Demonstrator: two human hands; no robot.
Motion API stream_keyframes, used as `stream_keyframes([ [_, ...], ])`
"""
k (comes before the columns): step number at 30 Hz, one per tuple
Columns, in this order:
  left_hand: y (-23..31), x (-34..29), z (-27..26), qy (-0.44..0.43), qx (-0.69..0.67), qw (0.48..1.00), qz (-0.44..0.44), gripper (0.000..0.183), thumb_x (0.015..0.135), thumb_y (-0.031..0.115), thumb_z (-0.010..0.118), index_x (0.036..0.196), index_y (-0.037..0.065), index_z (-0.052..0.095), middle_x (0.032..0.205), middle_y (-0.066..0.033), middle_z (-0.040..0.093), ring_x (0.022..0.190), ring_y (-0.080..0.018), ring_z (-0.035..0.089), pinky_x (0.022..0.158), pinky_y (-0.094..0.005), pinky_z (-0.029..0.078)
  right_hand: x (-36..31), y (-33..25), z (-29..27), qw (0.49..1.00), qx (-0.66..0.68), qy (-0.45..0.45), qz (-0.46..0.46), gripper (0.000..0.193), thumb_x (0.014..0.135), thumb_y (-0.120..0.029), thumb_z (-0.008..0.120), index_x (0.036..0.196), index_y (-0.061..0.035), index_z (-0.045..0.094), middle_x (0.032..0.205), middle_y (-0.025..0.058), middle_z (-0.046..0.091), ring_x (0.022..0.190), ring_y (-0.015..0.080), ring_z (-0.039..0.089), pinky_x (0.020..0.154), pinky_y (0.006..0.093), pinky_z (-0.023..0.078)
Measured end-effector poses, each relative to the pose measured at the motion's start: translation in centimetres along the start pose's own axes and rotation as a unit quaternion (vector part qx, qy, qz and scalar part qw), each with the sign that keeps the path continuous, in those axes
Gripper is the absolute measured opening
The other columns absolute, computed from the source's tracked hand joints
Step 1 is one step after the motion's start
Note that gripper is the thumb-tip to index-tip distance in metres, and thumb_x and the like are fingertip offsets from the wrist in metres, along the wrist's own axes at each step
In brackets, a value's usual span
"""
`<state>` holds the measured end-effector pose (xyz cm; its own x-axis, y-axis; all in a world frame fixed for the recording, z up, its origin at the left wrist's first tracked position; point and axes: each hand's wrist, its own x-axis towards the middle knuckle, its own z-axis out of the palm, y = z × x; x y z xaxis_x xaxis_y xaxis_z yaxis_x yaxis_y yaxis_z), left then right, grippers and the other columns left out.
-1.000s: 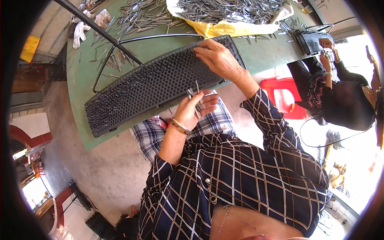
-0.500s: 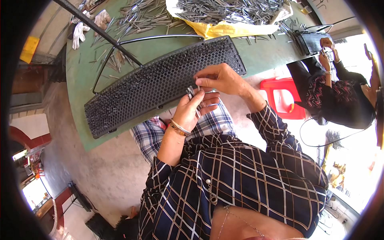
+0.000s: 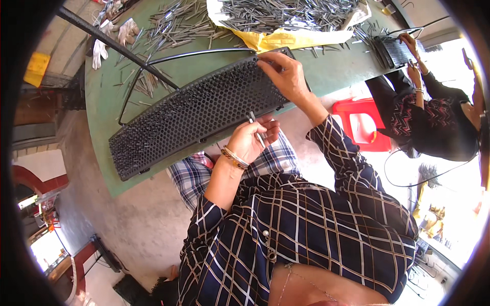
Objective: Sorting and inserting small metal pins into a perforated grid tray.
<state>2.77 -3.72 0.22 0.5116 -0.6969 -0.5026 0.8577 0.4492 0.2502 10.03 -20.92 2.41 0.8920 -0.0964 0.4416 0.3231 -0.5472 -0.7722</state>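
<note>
A long black rack (image 3: 214, 109), its face full of round holes, leans at the near edge of the green table. Thin dark metal pieces stand in many holes, densest at the left end (image 3: 138, 145) and along the far edge. Below the rack's near edge, my left hand (image 3: 242, 143) is closed around a few thin metal rods (image 3: 258, 131), their ends poking out past the thumb. My right hand (image 3: 288, 79) reaches over the rack's right part, thumb and fingertips pinched together at its far edge. Whatever is between those fingertips is too small to make out.
Loose metal rods (image 3: 184, 23) lie across the table, and a large heap (image 3: 286, 15) rests on a yellow-and-white sack (image 3: 286, 39). A black bar (image 3: 112, 43) crosses at left, near white gloves (image 3: 99, 48). At right are a red stool (image 3: 360, 125) and a co-worker (image 3: 429, 122) at another rack.
My right hand has moved from beside my left hand up to the rack's far edge. My left hand has dropped slightly, showing fewer rods. The co-worker's hand has lifted.
</note>
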Motion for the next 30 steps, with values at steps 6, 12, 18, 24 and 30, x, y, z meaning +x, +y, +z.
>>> stream_keyframes([
  [6,-0.3,-0.5,-1.8,0.006,-0.005,1.0,0.003,0.037,0.075,-0.005,0.041,0.11,-0.005,0.052,0.103,-0.015,0.058,0.095,-0.025,0.058,0.087,-0.037,0.048,0.1,-0.3,0.1,1.0,0.001,-0.014,-0.011,0.017,0.081,-0.009,0.066,0.096,-0.0025,0.066,0.081,0.0053,0.066,0.062,0.0078,0.056,0.057,0.0227,0.046],
  [12,-0.7,-0.9,-1.5,0.01,0.013,1.0,0.016,0.041,0.069,-0.011,0.041,0.108,-0.003,0.053,0.101,-0.0125,0.055,0.094,-0.0234,0.056,0.085,-0.0346,0.047,-0.4,1.1,0.6,0.992,-0.052,-0.042,-0.106,0.017,0.078,-0.009,0.067,0.094,-0.0038,0.066,0.084,0.0084,0.063,0.068,0.0204,0.061,0.06,0.0278,0.049],
  [18,-0.5,-1.7,-0.6,0.03,0.033,0.998,0.032,0.042,0.067,-0.013,0.042,0.107,-0.002,0.051,0.099,-0.011,0.053,0.091,-0.0219,0.056,0.082,-0.0325,0.047,-0.7,-0.2,0.5,0.969,-0.147,-0.054,-0.192,0.022,0.077,-0.01,0.068,0.098,-0.0051,0.066,0.091,0.0091,0.058,0.071,0.0264,0.059,0.062,0.0313,0.049],
  [24,0.3,-2.6,0.4,-0.047,0.071,0.994,0.065,0.037,0.074,-0.009,0.043,0.11,-0.003,0.049,0.098,-0.0117,0.056,0.093,-0.0217,0.057,0.084,-0.0331,0.047,-3.3,-3.1,-1.3,0.96,0.054,-0.276,0.012,0.021,0.082,-0.017,0.068,0.095,-0.0004,0.067,0.083,0.0078,0.062,0.072,0.014,0.059,0.064,0.0268,0.046],
  [30,0.3,-2.9,1.4,-0.086,0.083,0.991,0.055,0.024,0.086,0.001,0.044,0.11,-0.002,0.049,0.102,-0.0121,0.056,0.096,-0.0223,0.058,0.088,-0.0406,0.049,-4.4,-4.0,-2.1,0.913,0.186,-0.331,0.152,0.021,0.08,-0.018,0.069,0.09,0.0004,0.068,0.08,0.0094,0.064,0.073,0.0142,0.06,0.064,0.0277,0.047],
])
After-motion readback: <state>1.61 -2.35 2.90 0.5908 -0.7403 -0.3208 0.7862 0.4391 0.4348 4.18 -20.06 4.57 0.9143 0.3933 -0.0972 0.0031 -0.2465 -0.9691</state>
